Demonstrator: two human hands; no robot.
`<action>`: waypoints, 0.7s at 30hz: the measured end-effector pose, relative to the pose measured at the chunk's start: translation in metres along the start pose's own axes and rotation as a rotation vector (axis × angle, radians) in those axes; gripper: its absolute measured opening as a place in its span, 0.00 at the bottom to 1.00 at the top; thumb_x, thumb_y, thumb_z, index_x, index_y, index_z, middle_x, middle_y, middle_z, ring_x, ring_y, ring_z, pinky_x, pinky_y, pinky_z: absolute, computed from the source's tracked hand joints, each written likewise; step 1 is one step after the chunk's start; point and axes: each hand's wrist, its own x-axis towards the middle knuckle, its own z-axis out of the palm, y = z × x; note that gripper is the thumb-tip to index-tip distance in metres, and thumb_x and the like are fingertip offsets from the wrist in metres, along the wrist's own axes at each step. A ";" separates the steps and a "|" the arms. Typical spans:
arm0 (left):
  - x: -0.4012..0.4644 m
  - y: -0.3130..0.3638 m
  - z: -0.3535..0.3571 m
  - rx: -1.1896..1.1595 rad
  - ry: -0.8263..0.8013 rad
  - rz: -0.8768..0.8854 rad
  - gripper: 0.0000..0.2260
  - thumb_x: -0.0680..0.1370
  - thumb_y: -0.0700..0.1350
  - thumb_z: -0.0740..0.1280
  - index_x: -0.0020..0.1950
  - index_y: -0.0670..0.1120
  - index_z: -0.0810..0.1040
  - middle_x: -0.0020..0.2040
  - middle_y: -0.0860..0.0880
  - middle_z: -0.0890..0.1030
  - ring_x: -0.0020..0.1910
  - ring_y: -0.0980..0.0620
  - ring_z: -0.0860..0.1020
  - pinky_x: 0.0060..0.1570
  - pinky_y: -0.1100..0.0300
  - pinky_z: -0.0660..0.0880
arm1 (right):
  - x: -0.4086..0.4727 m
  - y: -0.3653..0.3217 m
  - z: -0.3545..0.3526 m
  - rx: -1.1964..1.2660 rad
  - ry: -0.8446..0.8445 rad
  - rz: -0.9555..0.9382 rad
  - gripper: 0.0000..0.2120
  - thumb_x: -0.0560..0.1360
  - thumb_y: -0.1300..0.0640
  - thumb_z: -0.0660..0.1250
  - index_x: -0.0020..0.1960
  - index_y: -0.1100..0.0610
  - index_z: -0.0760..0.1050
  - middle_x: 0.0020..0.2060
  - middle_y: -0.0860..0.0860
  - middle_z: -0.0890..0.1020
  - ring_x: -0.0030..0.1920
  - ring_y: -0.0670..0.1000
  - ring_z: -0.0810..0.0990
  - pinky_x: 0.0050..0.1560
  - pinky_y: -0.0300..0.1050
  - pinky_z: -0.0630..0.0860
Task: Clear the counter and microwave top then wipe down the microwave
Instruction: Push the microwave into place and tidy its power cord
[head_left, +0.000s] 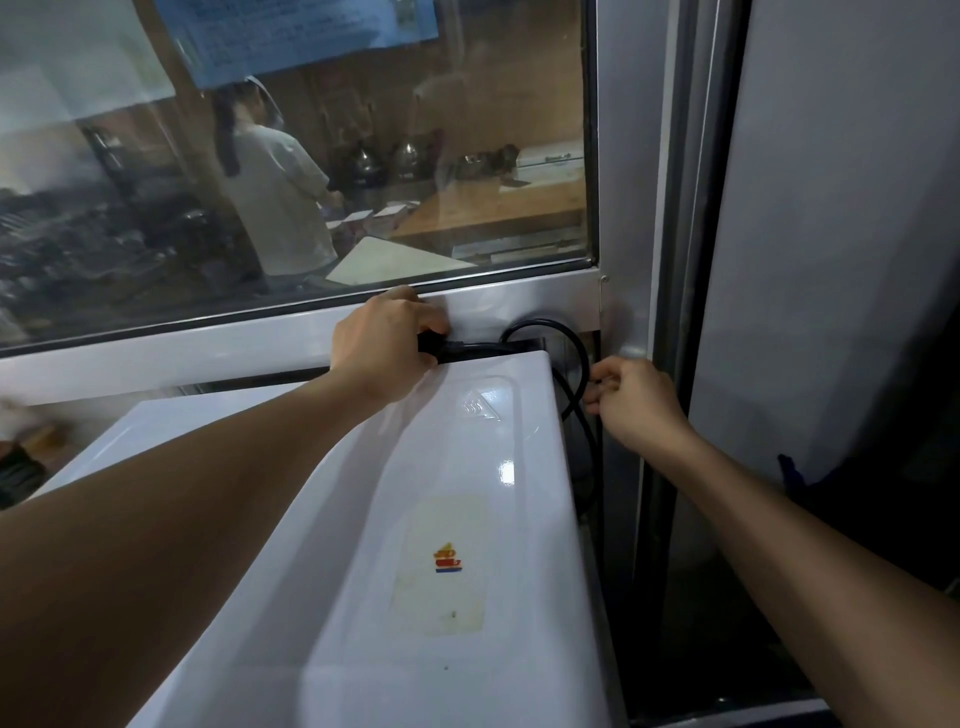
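Observation:
A white microwave (363, 519) fills the lower middle, its top bare except for a worn sticker (447, 561). A black power cord (571, 364) loops behind its back right corner. My left hand (387, 345) reaches over the top to the back edge and grips the black plug end of the cord. My right hand (631, 402) is beside the microwave's right rear corner, its fingers pinching the cord where it runs down the side.
A glass window (311, 182) with a metal frame (519, 301) stands right behind the microwave; a person works in the kitchen beyond it. A grey metal post and panel (831, 260) close in the right side. Dark objects lie at the far left edge (15, 467).

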 end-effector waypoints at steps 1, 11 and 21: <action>0.000 0.000 0.000 0.000 -0.001 0.002 0.13 0.69 0.41 0.73 0.51 0.54 0.82 0.51 0.53 0.77 0.50 0.46 0.75 0.44 0.50 0.77 | 0.000 0.000 0.000 0.002 -0.010 0.004 0.15 0.75 0.66 0.55 0.53 0.61 0.79 0.48 0.60 0.82 0.50 0.61 0.81 0.58 0.54 0.77; 0.001 -0.006 0.002 -0.016 -0.010 0.010 0.13 0.69 0.41 0.73 0.52 0.53 0.82 0.50 0.51 0.78 0.48 0.45 0.75 0.44 0.50 0.78 | -0.007 -0.002 0.001 -0.006 -0.110 0.003 0.20 0.75 0.70 0.52 0.63 0.61 0.74 0.52 0.55 0.81 0.55 0.54 0.79 0.58 0.43 0.74; -0.004 -0.010 0.003 -0.020 0.026 -0.020 0.12 0.69 0.40 0.73 0.50 0.52 0.83 0.49 0.51 0.79 0.48 0.45 0.76 0.43 0.50 0.78 | -0.008 -0.001 0.002 -0.038 -0.107 -0.010 0.19 0.76 0.67 0.53 0.63 0.59 0.73 0.53 0.54 0.81 0.56 0.53 0.78 0.55 0.40 0.72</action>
